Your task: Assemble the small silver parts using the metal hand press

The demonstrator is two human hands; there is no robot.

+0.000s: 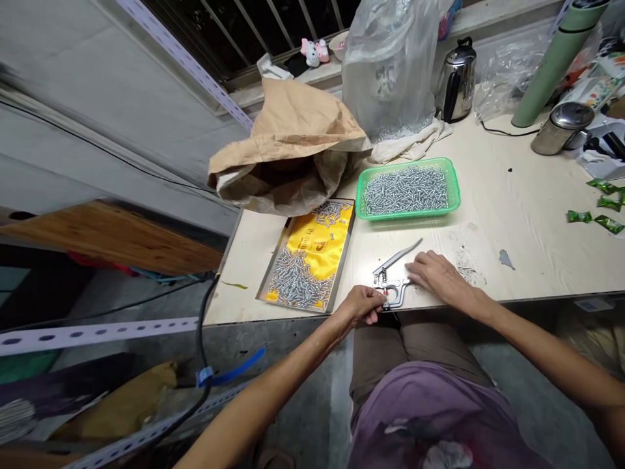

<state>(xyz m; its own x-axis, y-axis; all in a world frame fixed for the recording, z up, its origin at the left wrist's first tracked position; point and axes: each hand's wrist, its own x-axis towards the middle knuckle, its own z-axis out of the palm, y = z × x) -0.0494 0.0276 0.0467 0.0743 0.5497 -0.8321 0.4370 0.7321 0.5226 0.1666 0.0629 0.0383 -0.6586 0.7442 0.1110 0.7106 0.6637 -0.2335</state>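
A pair of silver hand pliers (401,294), of the snap-fastener kind by its look, lies at the table's front edge. Its long handle (399,255) is spread away from the frame, with a dark spring near the hinge. My left hand (362,303) is closed in a pinch at the jaw end; whatever sits between the fingertips is hidden. Bent fingers of my right hand (434,273) grip the right end of the pliers' frame. Just left lies a shallow tray (342,264) with a yellow cloth (325,244) and many small silvery metal pieces (297,280).
Behind the pliers stands a green plastic basket (407,213) full of similar silvery pieces. An open brown paper bag (303,124) overhangs the tray's back end. Farther back are a clear plastic bag (390,71), a metal kettle (459,81) and a green flask (554,71). Green-wrapped sweets (609,224) lie right.
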